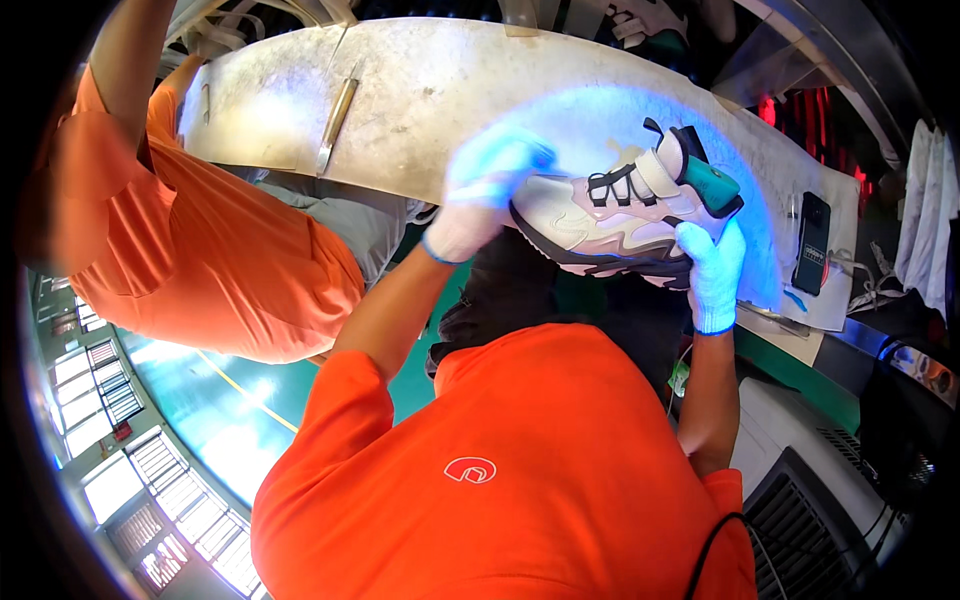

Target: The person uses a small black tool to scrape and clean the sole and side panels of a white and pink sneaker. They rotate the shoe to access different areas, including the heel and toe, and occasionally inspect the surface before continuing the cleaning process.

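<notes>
A white, pale pink and grey sneaker (575,222) with black laces, a dark sole and a teal heel is held above the near edge of the workbench, its toe to the left. My right hand (716,270), in a white glove, grips it at the heel, with the thumb on the near side. My left hand (485,190), gloved too, is at the toe; motion and bright bluish light smear its fingers. Whether it touches the toe or holds anything, I cannot tell.
The worn pale workbench (420,90) curves across the front. On it lie a wooden-handled tool (338,125) at left and a black phone (811,243) at right. A co-worker in an orange shirt (220,260) sits close on my left. A grey vented machine (800,480) stands at lower right.
</notes>
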`<state>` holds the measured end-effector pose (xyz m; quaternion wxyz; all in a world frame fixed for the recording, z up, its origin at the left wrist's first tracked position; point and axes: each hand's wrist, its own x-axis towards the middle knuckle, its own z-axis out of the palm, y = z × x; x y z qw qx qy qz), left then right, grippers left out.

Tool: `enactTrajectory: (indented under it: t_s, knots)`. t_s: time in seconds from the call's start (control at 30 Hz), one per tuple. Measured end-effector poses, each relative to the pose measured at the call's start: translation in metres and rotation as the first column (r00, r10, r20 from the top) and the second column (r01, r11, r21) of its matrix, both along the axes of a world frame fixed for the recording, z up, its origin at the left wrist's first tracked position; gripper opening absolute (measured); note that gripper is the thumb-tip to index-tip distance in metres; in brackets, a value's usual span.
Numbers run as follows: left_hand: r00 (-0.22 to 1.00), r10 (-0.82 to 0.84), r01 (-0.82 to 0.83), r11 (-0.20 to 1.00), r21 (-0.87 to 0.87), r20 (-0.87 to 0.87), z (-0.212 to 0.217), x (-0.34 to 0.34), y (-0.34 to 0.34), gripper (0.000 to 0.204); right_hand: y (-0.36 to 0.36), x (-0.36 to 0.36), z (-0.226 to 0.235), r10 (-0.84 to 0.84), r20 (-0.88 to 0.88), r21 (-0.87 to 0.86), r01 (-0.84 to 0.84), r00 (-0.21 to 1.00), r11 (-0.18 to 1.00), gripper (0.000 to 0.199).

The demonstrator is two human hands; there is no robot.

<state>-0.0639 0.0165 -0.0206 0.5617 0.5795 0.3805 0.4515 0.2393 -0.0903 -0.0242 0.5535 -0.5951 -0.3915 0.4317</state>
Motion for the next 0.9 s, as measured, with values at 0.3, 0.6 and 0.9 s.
enactTrajectory:
  t_s: [0.3, 0.6, 0.9]
  knots:
    - [0.797, 0.248, 0.293, 0.64, -0.711, 0.551, -0.033, 0.017, 0.033, 0.044, 0.007, 0.0, -0.002, -0.048, -0.165, -0.055, 0.04, 0.985, 0.998, 0.059]
    - [0.982, -0.08, 0.054, 0.987, 0.152, 0.17, 0.064, -0.004, -0.06, 0.092, 0.032, -0.023, 0.003, 0.115, -0.001, -0.008, -0.115, 0.993, 0.993, 0.038]
    - [0.994, -0.054, 0.018, 0.937, 0.35, 0.093, 0.064, 0.015, -0.098, 0.074, 0.068, 0.03, -0.044, -0.081, 0.906, 0.076, 0.029, 0.415, 0.997, 0.063]
